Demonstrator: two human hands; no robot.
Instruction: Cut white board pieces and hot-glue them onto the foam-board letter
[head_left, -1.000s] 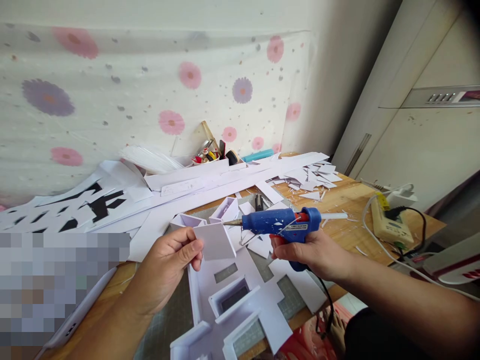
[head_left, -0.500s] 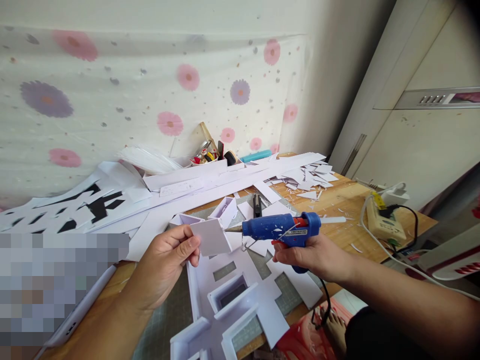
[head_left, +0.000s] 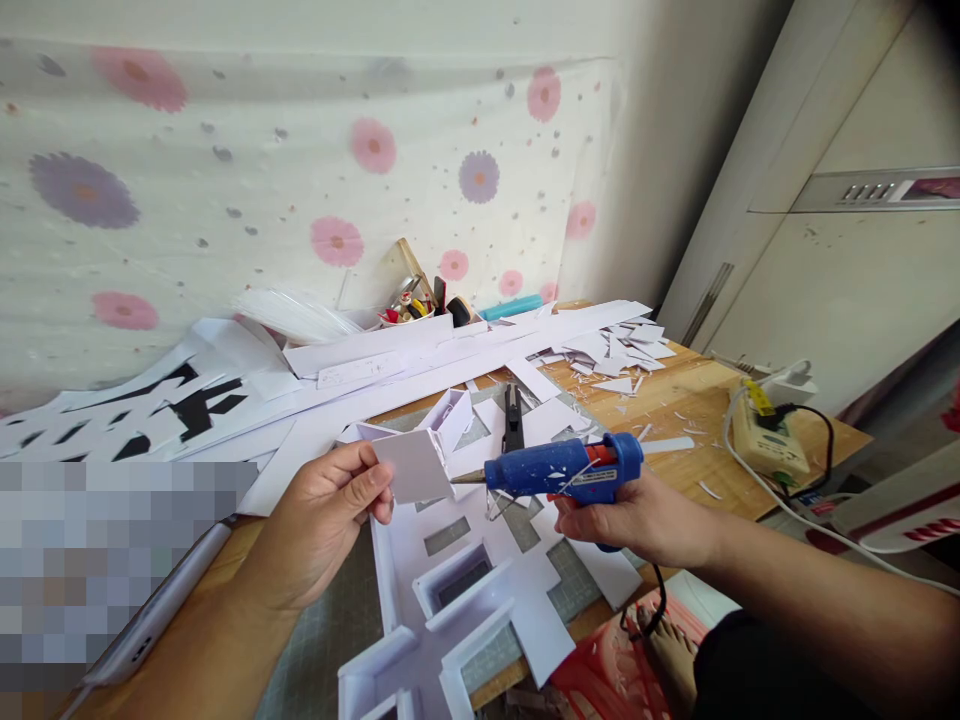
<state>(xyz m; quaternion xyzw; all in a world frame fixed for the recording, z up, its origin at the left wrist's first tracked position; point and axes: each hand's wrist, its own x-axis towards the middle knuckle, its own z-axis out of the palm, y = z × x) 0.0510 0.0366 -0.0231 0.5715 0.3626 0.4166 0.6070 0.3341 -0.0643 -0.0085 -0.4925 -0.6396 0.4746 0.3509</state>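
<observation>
Between thumb and fingers, my left hand (head_left: 334, 515) pinches a small white board piece (head_left: 415, 467), held up above the table. My right hand (head_left: 637, 515) is wrapped round a blue hot glue gun (head_left: 559, 468), its nozzle pointing left at the right edge of the board piece. The tip sits at or just beside that edge; I cannot tell whether it touches. Below both hands lies a white board model (head_left: 540, 620) with rectangular cut-outs and low upright walls. Behind the held piece stands a small folded white board form (head_left: 454, 415), partly hidden.
A black utility knife (head_left: 513, 415) lies on the grey cutting mat (head_left: 322, 650). White offcuts (head_left: 600, 350) are heaped at the back right, and long white strips (head_left: 480, 350) cross the back. A power strip (head_left: 765, 440) with cables sits at the right edge of the wooden table (head_left: 690, 400).
The glue gun's nozzle has moved slightly down along the board piece's right edge. The held piece has shifted a little left and tilted. Both hands keep their grip.
</observation>
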